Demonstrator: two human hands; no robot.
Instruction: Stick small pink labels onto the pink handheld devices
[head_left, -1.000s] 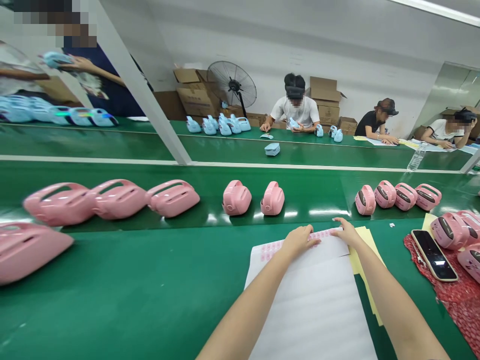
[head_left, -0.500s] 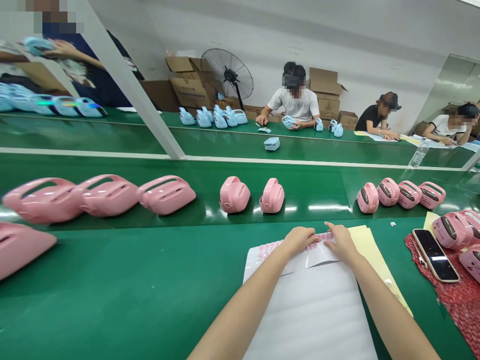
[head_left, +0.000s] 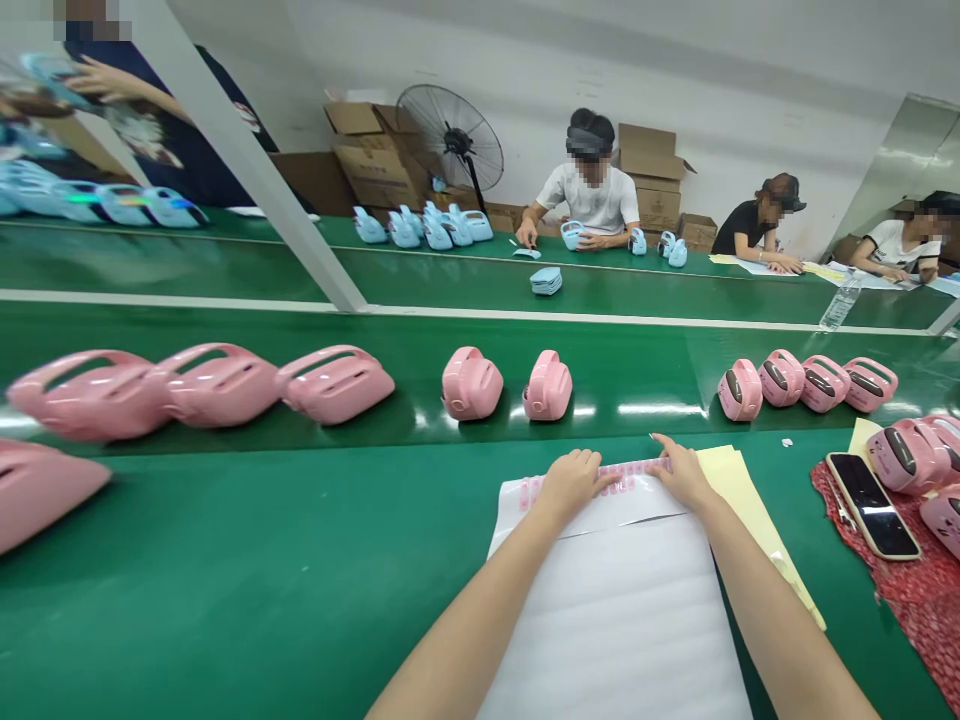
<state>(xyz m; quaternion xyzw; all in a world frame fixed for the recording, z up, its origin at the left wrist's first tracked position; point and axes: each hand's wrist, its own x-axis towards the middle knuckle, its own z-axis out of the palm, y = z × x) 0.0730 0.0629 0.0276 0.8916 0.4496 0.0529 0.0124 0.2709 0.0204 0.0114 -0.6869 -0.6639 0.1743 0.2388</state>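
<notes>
A white sheet with rows of pink stickers (head_left: 631, 476) lies over a white foam-like sheet (head_left: 622, 620) in front of me. My left hand (head_left: 571, 486) rests on the sticker sheet's far part, thumb spread towards the right. At the far right edge, my right hand (head_left: 684, 474) touches the same sheet, index finger stretched out and thumb apart from it. Both hands look open; their undersides are hidden. Yellow paper (head_left: 739, 500) lies beside and partly behind my right forearm.
Pink handled casings (head_left: 337, 385) stand in a row along the green bench beyond my hands. A phone (head_left: 874, 505) lies on red bubble wrap (head_left: 915, 610) at right. A clear bottle (head_left: 840, 303) leans farther back. Across the bench, co-workers handle blue casings (head_left: 439, 230) and papers.
My left hand has shifted left along the sticker sheet, uncovering more pink stickers between the hands. The sheet's near flap by the right hand now lies flatter. The right hand has moved only slightly.
</notes>
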